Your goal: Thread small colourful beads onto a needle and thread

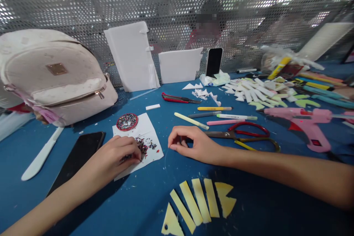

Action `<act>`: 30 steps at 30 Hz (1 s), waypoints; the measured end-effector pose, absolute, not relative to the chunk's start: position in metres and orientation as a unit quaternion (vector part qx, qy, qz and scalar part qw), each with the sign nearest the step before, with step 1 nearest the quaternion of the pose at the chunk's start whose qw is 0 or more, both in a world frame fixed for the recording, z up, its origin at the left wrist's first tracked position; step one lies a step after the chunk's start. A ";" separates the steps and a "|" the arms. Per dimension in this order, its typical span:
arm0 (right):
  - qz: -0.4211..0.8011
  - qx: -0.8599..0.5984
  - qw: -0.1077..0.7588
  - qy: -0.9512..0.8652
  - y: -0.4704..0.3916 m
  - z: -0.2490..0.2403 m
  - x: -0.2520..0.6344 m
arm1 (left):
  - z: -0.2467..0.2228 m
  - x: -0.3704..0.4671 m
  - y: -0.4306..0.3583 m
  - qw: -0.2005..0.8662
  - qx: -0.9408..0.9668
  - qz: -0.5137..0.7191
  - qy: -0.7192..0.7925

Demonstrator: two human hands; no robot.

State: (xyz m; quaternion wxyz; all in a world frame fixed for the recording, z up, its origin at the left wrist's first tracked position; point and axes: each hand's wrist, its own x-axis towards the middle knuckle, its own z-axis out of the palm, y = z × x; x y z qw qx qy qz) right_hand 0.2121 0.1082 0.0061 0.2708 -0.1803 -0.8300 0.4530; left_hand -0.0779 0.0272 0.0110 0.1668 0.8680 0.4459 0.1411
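My left hand [118,156] rests over a sheet of white paper [151,129], its fingers curled together at a heap of tiny dark, multicoloured bits [143,146]. Whatever the fingertips pinch there is hidden. Behind that hand, a small red-rimmed disc [127,121] covered with similar bits lies on the paper. Right of the paper, my right hand [197,143] is on the blue table with thumb and forefinger brought together; anything between them is too small to make out. Yellow foam-like pieces [203,201] are laid in a fish shape in front of me.
Scissors [243,132], several markers [218,114] and a red utility knife [177,98] lie beyond my right hand. A pink glue gun [306,121] is at the right. A black phone [79,156], white plastic knife [44,155] and backpack [55,77] stand left.
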 end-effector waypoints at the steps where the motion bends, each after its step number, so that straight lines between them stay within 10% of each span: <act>1: 0.452 -0.179 0.272 -0.830 0.108 0.006 0.212 | 0.011 -0.077 0.026 0.163 0.869 0.144 0.444; 30: 0.448 -0.176 0.271 -0.834 0.109 0.005 0.212 | 0.024 -0.080 0.025 0.113 0.883 0.109 0.442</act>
